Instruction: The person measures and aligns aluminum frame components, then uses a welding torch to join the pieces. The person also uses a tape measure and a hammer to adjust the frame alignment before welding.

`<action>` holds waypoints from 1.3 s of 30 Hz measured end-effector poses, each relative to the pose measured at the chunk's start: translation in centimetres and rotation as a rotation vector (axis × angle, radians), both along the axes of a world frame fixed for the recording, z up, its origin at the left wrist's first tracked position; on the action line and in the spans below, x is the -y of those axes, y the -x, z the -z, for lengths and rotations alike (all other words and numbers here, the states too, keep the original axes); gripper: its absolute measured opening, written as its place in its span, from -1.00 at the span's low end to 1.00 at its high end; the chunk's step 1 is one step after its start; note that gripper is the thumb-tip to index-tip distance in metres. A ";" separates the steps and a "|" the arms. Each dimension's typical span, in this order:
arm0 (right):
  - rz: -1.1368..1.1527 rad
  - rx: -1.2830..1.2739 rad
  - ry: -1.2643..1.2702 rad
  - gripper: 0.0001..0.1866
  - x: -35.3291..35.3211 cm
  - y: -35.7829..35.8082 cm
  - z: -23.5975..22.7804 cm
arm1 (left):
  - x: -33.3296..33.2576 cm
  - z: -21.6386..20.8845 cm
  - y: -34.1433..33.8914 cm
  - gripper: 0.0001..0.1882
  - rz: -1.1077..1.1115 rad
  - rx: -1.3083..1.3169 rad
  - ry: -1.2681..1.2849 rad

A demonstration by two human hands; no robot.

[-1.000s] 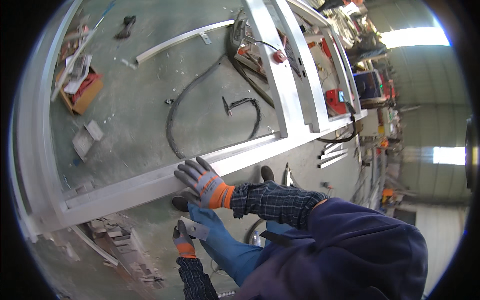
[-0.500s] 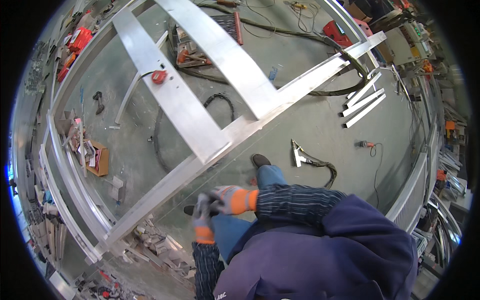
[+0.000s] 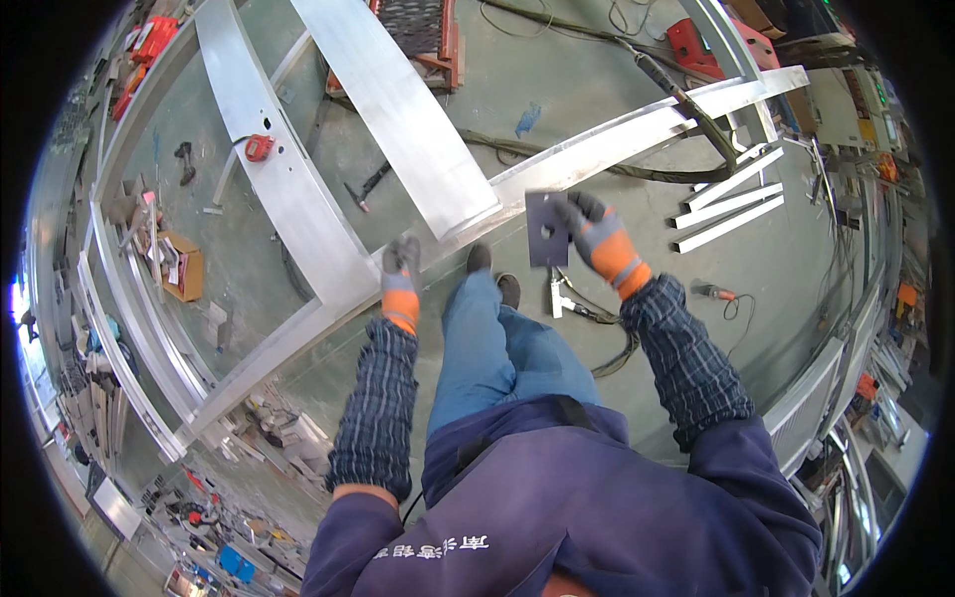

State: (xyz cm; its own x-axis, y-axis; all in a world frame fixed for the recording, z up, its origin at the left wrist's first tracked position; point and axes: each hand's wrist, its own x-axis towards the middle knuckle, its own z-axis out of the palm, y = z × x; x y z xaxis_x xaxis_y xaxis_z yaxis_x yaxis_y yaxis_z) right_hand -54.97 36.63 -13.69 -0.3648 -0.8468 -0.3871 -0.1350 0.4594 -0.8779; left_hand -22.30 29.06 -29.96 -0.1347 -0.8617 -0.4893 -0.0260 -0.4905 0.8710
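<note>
- Box (image 3: 191, 271), brown cardboard, on the floor with papers inside.
- Round red device (image 3: 259, 148), set on a wide silver beam (image 3: 284, 204) with dark holes.
- Left hand (image 3: 401, 277), gloved grey and orange, near edge of the metal frame beside it; no held item visible; fingers blurred, cannot tell whether spread or curled, nor whether touching metal.
- Second wide beam (image 3: 408, 114), silver, reaching down to a long rail (image 3: 617, 147).
- Plate (image 3: 537, 214), dark, rectangular, with a round hole; held up between both hands' positions, upper part overlapping the rail in view. In left hand a second ago, now with the right alone; by judgement, left hand freed for other work.
- Right hand (image 3: 604, 241), same glove, clamped on plate's right edge; half a second ago close against the left, now well apart.
- Metal bars (image 3: 731, 205), pale, loose on the floor.
</note>
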 end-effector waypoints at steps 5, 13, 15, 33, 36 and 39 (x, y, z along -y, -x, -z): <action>-0.054 -0.167 -0.018 -0.64 8.8 8.8 7.4 | 7.0 6.8 4.5 -0.39 0.225 0.431 -0.020; -0.214 -0.039 -0.257 -0.67 19.8 8.2 19.4 | 10.9 8.4 7.0 -0.19 -0.063 0.208 -0.344; -0.317 0.036 -0.290 -0.65 21.0 7.7 21.9 | 10.9 10.0 5.7 -0.18 -0.152 0.135 -0.412; -0.517 -0.059 -0.538 -0.63 18.0 6.0 28.2 | 10.5 9.1 5.6 -0.39 -0.207 0.077 -0.417; -0.565 0.016 -0.488 -0.64 19.0 5.2 25.3 | 9.8 9.0 4.8 -0.38 -0.244 0.079 -0.411; -0.577 -0.049 -0.508 -0.66 18.4 5.3 26.4 | 10.3 8.8 5.2 -0.36 -0.237 0.062 -0.432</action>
State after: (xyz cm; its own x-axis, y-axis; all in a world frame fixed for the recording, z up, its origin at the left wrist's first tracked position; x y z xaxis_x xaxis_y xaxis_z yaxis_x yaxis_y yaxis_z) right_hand -60.26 18.19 -40.09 0.0538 -0.6305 -0.7743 -0.5090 0.6498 -0.5645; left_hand -27.46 18.80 -38.81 0.0815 -0.5815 -0.8095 0.0846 -0.8052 0.5870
